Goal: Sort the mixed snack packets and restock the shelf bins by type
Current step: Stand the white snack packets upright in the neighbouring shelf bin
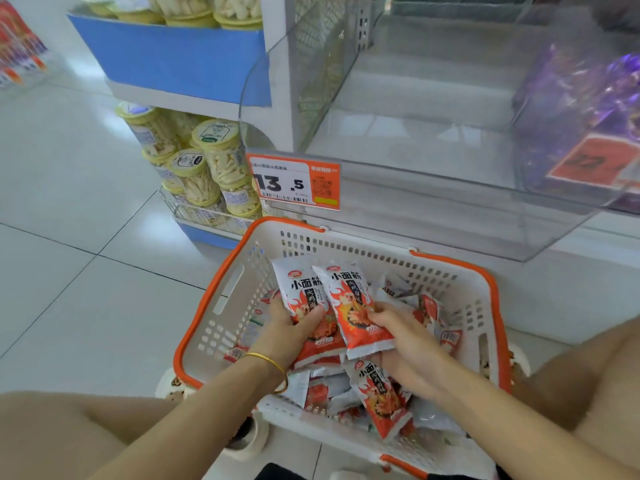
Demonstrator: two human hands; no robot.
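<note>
The left hand [291, 329] grips the first packet [298, 289] low on its face, thumb across the front and fingers behind, and holds it upright above the basket [287, 222]. The right hand [405, 337] pinches the second packet [349, 306] at its lower right edge between thumb and fingers. That packet is tilted and overlaps the right side of the first. Both packets are white at the top with a red-orange flame design below and appear to be the same type. The loose packets [381, 396], mostly of the same design, lie heaped in the basket directly under both hands. The basket is white with an orange rim. A gold bangle [268, 362] sits on the left wrist. Above and behind the basket stands a clear bin [433, 209] on the shelf, its interior showing no packets, with an orange price tag [294, 181] fixed at its front left corner. The neighbouring bin on the right holds purple packets [588, 116]. To the left, jars [214, 161] with yellow-green lids are stacked on a blue rack [173, 57]. Nothing lies between the held packets and the clear bin's open top.
</note>
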